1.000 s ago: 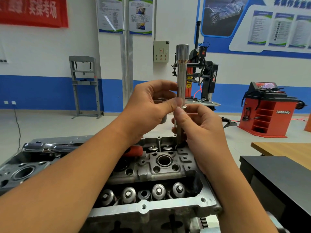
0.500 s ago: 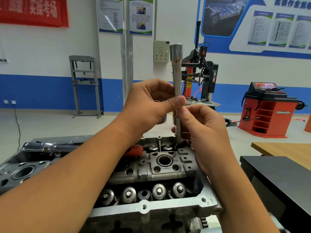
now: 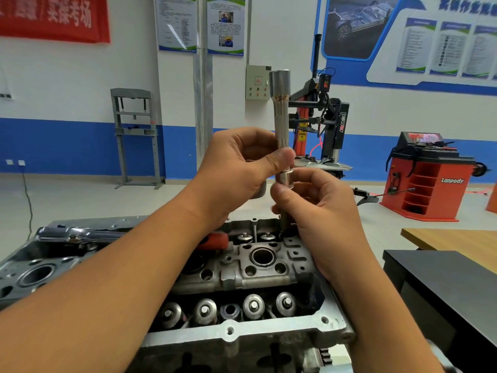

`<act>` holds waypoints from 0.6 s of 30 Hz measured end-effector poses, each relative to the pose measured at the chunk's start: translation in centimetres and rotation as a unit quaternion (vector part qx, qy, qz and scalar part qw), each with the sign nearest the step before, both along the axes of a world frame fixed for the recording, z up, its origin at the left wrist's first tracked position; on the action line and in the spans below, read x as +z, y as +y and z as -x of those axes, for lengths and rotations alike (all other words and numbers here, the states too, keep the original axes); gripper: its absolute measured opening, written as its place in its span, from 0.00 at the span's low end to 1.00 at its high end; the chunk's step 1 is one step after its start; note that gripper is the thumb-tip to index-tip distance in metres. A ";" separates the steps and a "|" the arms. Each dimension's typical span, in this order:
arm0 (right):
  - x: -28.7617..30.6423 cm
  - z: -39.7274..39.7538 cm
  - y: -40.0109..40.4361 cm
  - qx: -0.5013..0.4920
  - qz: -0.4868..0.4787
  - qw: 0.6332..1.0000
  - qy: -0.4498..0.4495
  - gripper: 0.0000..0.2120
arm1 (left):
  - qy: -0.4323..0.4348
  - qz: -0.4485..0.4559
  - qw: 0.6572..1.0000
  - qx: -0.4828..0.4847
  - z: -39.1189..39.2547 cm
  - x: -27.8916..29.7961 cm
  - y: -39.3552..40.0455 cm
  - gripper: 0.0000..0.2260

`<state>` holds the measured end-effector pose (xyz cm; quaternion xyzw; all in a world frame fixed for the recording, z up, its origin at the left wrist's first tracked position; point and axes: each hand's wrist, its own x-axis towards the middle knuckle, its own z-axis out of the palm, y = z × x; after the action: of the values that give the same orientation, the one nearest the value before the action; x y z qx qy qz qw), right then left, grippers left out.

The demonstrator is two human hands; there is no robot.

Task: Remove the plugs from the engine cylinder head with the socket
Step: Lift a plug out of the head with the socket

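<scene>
A long silver socket stands upright above the far right end of the aluminium engine cylinder head. My left hand pinches the socket's shaft with thumb and fingers near its middle. My right hand holds its lower part, just below the left thumb. The socket's bottom end goes down behind my right fingers toward the head, and what it sits on is hidden. An open round plug well shows in the middle of the head.
A chrome ratchet with a red grip lies across the head's far left side. A black table and a wooden table stand at the right. A red balancer cabinet and a tyre changer stand on the floor behind.
The socket has leaned slightly left and its top shifted left. Both hands have kept their hold and shifted their fingers a little on the shaft.
</scene>
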<state>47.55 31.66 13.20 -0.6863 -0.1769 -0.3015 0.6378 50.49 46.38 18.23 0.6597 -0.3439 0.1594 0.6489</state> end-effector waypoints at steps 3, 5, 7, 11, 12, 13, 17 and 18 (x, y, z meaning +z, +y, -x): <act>-0.1 0.0 -0.1 -0.029 -0.003 1.000 -0.005 0.09 | -0.001 0.005 1.000 0.029 -0.1 -0.1 0.1 0.18; -0.1 0.0 -0.1 -0.030 0.002 1.000 -0.005 0.07 | 0.011 0.010 1.000 -0.004 -0.2 -0.1 0.1 0.15; -0.1 -0.1 -0.1 -0.019 0.010 1.000 -0.005 0.02 | 0.020 0.008 0.999 -0.041 -0.3 0.0 0.0 0.10; -0.1 -0.2 0.0 -0.002 0.016 1.000 -0.001 0.07 | 0.020 0.006 0.999 -0.032 -0.2 0.0 0.0 0.08; -0.1 -0.2 0.0 0.000 0.015 1.000 0.001 0.07 | 0.021 0.011 0.999 -0.033 -0.2 0.0 -0.1 0.07; -0.1 -0.2 0.0 0.002 0.011 1.000 0.001 0.05 | 0.024 0.013 0.999 -0.034 -0.3 0.0 -0.1 0.07; -0.3 -0.2 -0.4 -0.028 -0.006 1.000 -0.007 0.07 | 0.014 0.016 1.000 -0.013 -0.2 -0.1 -0.3 0.10; -0.2 -0.2 -0.4 -0.033 -0.007 0.999 -0.008 0.08 | 0.011 0.015 1.000 -0.006 -0.2 0.0 -0.2 0.12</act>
<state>47.77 31.27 12.95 -0.6847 -0.1569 -0.3291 0.6311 50.65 46.15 18.18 0.6497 -0.3383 0.1537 0.6632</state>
